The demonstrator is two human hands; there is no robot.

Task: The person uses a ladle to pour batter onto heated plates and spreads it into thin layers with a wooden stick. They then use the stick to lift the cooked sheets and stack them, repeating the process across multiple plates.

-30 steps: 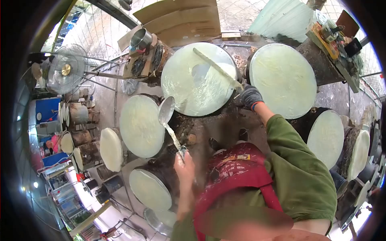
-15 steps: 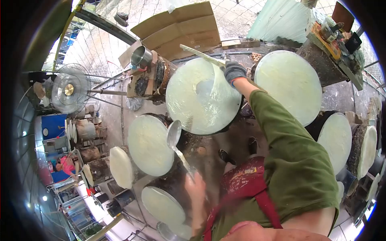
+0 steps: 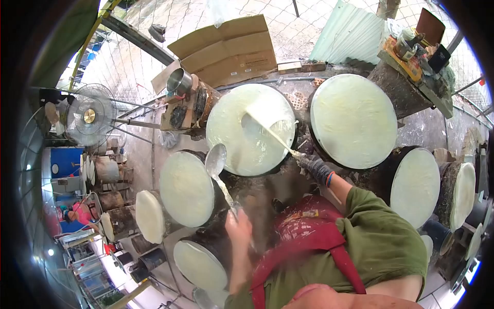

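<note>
Round griddles: several pale, batter-coated discs are sitting in an arc around the person; the centre griddle (image 3: pixel 242 131) is lying just ahead of both hands, and a larger one (image 3: pixel 355 119) is sitting to its right.
Person's body: a green sleeve (image 3: pixel 383 242) and a red apron (image 3: pixel 303 232) are filling the lower middle of the view and hiding the ground beneath.
Spreader stick: a long flat stick (image 3: pixel 267 127) is lying across the centre griddle, slanting from the griddle's upper middle down to its near right edge, where the right hand is meeting it.
Ladle: a metal ladle (image 3: pixel 215 159) is hanging over the gap between the centre griddle and the left griddle (image 3: pixel 186 188), bowl up and away from the left hand, handle running down into it.
Right hand: the gloved right hand (image 3: pixel 315 167) is clamping round the near end of the spreader stick, just off the griddle's rim.
Left hand: the bare left hand (image 3: pixel 240 222) is closing round the ladle's handle end; it is blurred, so the fingers are hard to make out.
Edges: the fisheye rim is cutting off the outer griddles at far right and bottom left.
</note>
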